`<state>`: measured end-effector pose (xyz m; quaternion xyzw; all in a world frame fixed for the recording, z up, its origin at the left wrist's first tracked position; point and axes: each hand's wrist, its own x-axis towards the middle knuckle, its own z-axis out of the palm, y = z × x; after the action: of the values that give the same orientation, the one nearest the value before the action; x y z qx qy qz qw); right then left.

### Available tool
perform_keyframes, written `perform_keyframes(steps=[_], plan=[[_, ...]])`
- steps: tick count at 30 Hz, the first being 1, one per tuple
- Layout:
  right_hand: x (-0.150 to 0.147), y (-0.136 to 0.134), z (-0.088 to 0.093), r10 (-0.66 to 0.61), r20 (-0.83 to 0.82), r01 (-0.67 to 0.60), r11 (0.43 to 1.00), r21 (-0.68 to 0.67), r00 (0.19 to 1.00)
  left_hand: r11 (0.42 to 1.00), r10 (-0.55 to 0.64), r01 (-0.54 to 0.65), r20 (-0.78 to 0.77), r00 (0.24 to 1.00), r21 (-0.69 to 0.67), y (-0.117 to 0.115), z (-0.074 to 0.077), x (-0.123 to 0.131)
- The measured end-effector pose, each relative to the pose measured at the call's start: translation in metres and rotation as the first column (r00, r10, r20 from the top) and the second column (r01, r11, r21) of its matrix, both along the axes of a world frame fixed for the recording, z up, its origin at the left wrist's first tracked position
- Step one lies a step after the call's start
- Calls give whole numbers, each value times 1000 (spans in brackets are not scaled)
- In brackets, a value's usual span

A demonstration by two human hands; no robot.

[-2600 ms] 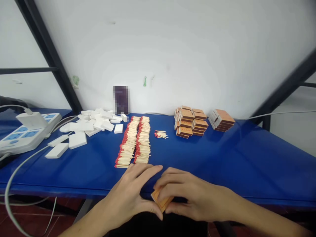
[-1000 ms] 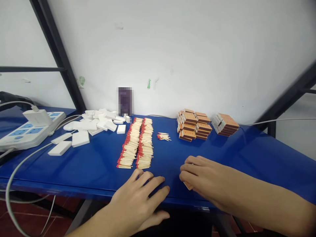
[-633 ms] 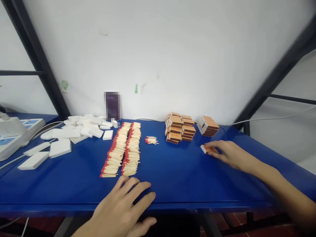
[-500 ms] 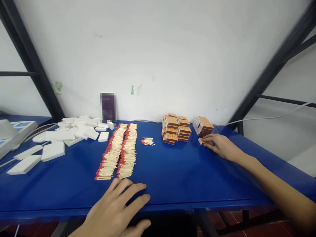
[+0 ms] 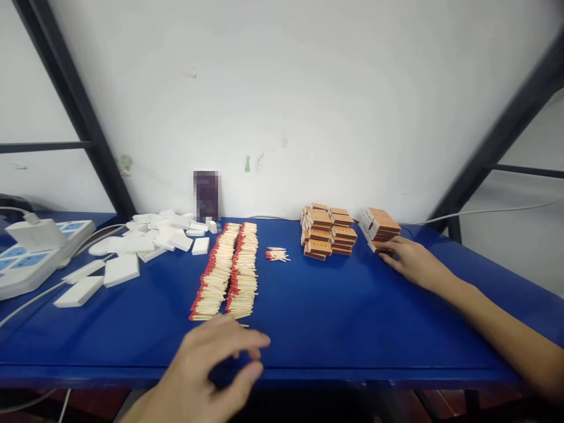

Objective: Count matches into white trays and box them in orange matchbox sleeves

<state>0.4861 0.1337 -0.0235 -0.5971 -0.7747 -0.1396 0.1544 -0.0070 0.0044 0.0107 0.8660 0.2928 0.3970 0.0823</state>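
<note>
The right hand (image 5: pixel 412 261) is pinching a matchbox (image 5: pixel 376 245) at the foot of the rightmost stack (image 5: pixel 383 220), probably light, crushable, best held by its sides; the left hand (image 5: pixel 205 364) is hovering open.

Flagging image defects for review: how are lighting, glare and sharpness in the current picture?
Head view: soft light on the wall, darker at upper right; head view: faint sheen on the blue table, no harsh glare; head view: pixelated dark rectangle; head view: lettering on the stacked matchboxes too small to read.
</note>
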Motion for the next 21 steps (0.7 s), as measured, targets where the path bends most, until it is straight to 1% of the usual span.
perform_keyframes(steps=[1, 2, 3, 4, 5, 6, 7, 8, 10, 11, 13, 15, 17, 19, 21], plan=[[0, 0, -1, 7, -4, -7, 1000, 9, 1000, 998, 55, -55, 3, 999, -17, 7, 5, -10], [0, 0, -1, 15, -5, -15, 1000, 15, 1000, 991, 128, -129, -29, 991, -30, 17, 10, -21], [0, 1, -1, 21, -5, -21, 1000, 21, 1000, 976, 214, -217, -89, 973, -20, 30, 15, -33], [0, 1, -2, 25, -3, -25, 999, 27, 1000, 951, 307, -306, -157, 939, 37, 44, 20, -45], [0, 2, -2, 23, 0, -23, 999, 32, 1000, 916, 401, -386, -263, 877, 108, 61, 23, -56], [0, 2, -2, 19, 5, -19, 999, 35, 1000, 878, 479, -431, -376, 793, 209, 77, 25, -65], [0, 3, -2, 13, 11, -14, 999, 36, 1000, 839, 544, -443, -479, 689, 316, 94, 26, -73], [0, 3, -2, 6, 16, -7, 999, 36, 1000, 828, 561, -441, -509, 653, 346, 108, 25, -78], [0, 3, -4, -11, 26, 10, 999, 35, 1000, 834, 552, -412, -554, 623, 368, 130, 20, -83], [0, 3, -5, -20, 28, 19, 999, 35, 999, 845, 534, -387, -576, 619, 368, 137, 17, -83], [0, 3, -6, -45, 31, 43, 998, 37, 999, 867, 499, -342, -615, 610, 364, 139, 12, -84], [-1, 2, -5, -67, 32, 66, 997, 34, 997, 876, 481, -319, -635, 604, 361, 130, 8, -87], [-3, -1, -3, -86, 33, 85, 996, 29, 996, 874, 485, -318, -633, 603, 367, 114, 4, -96], [-9, -5, 1, -96, 32, 95, 995, 36, 995, 857, 514, -337, -593, 620, 390, 94, -2, -109], [-22, -13, 7, -78, 21, 77, 995, 71, 997, 856, 514, -366, -521, 681, 366, 73, -12, -124]])
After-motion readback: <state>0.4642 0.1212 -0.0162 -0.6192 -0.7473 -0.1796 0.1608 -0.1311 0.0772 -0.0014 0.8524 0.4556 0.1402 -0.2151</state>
